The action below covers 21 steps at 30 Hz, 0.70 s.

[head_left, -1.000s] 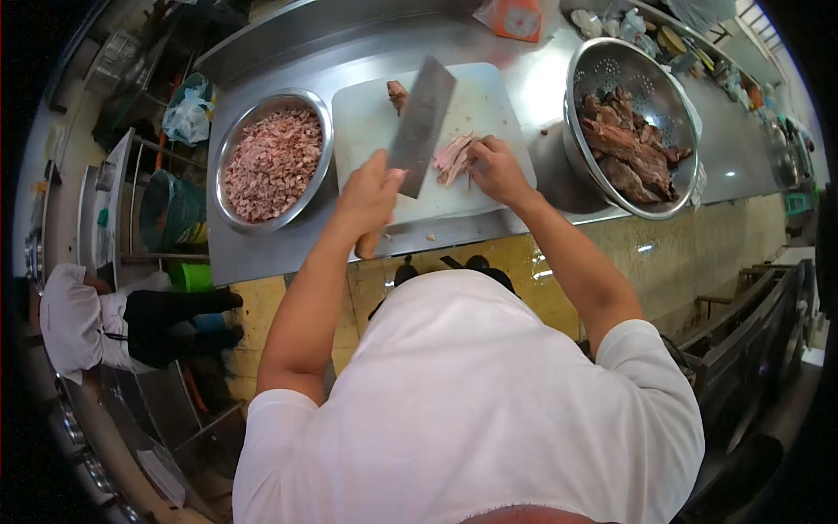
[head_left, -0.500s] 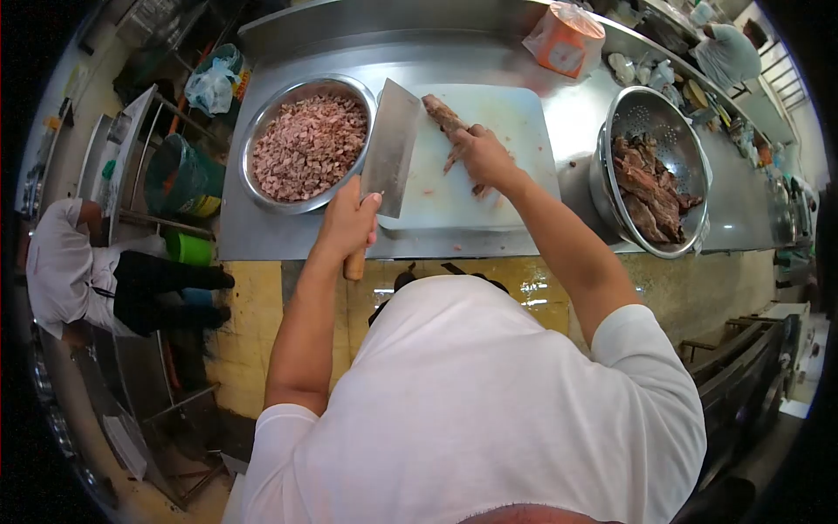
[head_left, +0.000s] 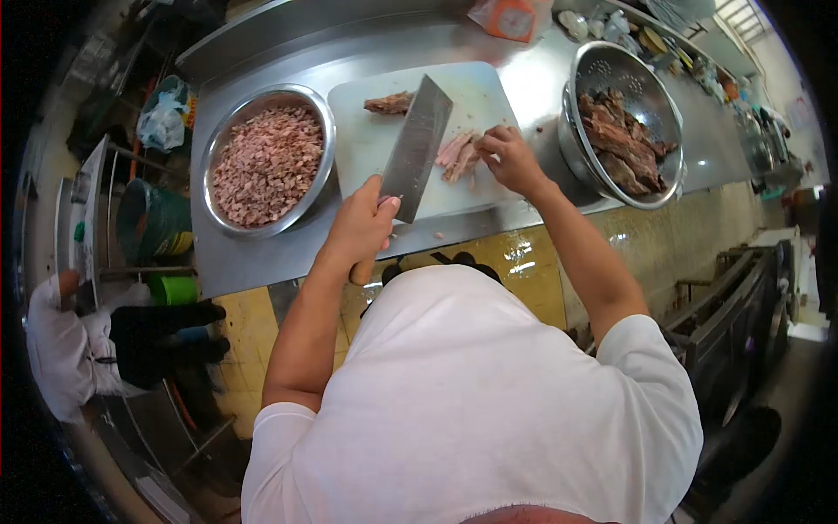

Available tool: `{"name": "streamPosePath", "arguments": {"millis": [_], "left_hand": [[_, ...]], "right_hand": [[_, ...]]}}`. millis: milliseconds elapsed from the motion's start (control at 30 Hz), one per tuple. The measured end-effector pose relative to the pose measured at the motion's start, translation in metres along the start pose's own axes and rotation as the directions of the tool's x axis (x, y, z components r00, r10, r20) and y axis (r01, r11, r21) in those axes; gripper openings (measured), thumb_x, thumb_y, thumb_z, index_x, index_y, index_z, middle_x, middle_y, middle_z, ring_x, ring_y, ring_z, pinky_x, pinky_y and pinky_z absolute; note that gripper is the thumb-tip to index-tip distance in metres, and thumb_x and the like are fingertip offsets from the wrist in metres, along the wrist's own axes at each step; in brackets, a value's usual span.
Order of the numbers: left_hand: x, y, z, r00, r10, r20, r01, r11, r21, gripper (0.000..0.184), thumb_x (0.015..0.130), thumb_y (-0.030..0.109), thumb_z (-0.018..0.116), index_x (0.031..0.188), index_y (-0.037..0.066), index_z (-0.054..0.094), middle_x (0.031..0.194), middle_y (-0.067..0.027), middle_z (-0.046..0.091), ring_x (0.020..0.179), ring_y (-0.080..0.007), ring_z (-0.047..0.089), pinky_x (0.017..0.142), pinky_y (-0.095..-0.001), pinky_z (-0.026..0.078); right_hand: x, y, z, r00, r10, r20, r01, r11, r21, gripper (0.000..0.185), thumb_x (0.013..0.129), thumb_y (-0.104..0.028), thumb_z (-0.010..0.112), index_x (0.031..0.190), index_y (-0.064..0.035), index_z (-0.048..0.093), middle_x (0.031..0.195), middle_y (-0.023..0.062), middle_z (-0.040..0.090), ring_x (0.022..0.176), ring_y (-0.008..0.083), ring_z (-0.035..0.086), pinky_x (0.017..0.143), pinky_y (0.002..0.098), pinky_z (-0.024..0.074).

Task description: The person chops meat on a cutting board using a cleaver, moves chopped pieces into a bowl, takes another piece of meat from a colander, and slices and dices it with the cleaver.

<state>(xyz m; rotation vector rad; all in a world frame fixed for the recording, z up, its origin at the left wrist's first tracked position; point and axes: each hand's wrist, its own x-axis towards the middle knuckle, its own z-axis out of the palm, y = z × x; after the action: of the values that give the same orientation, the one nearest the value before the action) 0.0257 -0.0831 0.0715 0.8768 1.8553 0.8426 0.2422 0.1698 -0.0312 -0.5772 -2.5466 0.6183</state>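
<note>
My left hand [head_left: 360, 225] is closed around the wooden handle of a broad cleaver [head_left: 422, 144]. The blade slants over the middle of a white cutting board [head_left: 353, 144]. Behind and left of the blade lies a brown chunk of cooked meat [head_left: 387, 104]. To the blade's right are some pinkish cut strips of meat [head_left: 457, 157]. The fingers of my right hand [head_left: 515, 160] are curled in a pinch at the right end of these strips; the fingertips are partly hidden. Small meat scraps dot the board.
A steel bowl [head_left: 325, 192] of diced meat stands left of the board. At right, a steel colander [head_left: 650, 83] holds large meat pieces. An orange scale [head_left: 511, 19] in plastic sits at the back. Another person [head_left: 65, 349] is at far left. The counter's front edge is near me.
My right hand has left the long meat chunk and moved right to the cut strips. The cleaver has shifted right across the board, and the chunk now lies behind it. The view has turned.
</note>
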Motion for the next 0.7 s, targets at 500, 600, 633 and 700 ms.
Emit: {"name": "streamPosePath", "arguments": {"millis": [500,600,633,700], "left_hand": [[0.016,0.004,0.046,0.959,0.234,0.159,-0.283,0.776,0.564,0.020,0.101,0.016,0.056,0.105,-0.002,0.048,0.082,-0.0329,0.066,0.083,-0.0556,0.063,0.074,-0.0628,0.046],[0.006,0.004,0.046,0.955,0.182,0.233,-0.285,0.776,0.563,0.020,0.101,0.015,0.056,0.105,-0.002,0.046,0.081,-0.0345,0.065,0.081,-0.0561,0.064,0.074,-0.0634,0.046],[0.005,0.003,0.045,0.958,0.182,0.224,-0.278,0.789,0.548,0.020,0.101,0.015,0.056,0.105,-0.001,0.046,0.079,-0.0348,0.065,0.080,-0.0563,0.064,0.074,-0.0637,0.046],[0.005,0.003,0.046,0.959,0.185,0.213,-0.273,0.799,0.536,0.020,0.101,0.015,0.057,0.104,-0.001,0.046,0.078,-0.0351,0.064,0.079,-0.0564,0.064,0.074,-0.0640,0.046]], "right_hand": [[-0.050,-0.016,0.022,0.924,0.255,-0.286,-0.169,0.941,0.293,0.011,0.087,0.002,0.067,0.098,-0.0034,0.068,0.096,0.0122,0.065,0.088,0.0329,0.067,0.078,0.0412,0.0554],[-0.052,-0.008,0.025,0.933,0.199,-0.299,-0.126,0.961,0.247,0.010,0.088,0.000,0.069,0.098,-0.0034,0.068,0.095,0.0124,0.066,0.088,0.0320,0.067,0.078,0.0403,0.0556],[-0.052,-0.008,0.025,0.927,0.233,-0.293,-0.142,0.943,0.302,0.011,0.088,0.000,0.070,0.098,-0.0032,0.068,0.096,0.0125,0.066,0.089,0.0322,0.068,0.079,0.0400,0.0557],[-0.050,-0.006,0.024,0.919,0.266,-0.290,-0.154,0.922,0.357,0.012,0.088,-0.001,0.070,0.099,-0.0031,0.068,0.097,0.0127,0.067,0.090,0.0324,0.068,0.079,0.0398,0.0558]]}}
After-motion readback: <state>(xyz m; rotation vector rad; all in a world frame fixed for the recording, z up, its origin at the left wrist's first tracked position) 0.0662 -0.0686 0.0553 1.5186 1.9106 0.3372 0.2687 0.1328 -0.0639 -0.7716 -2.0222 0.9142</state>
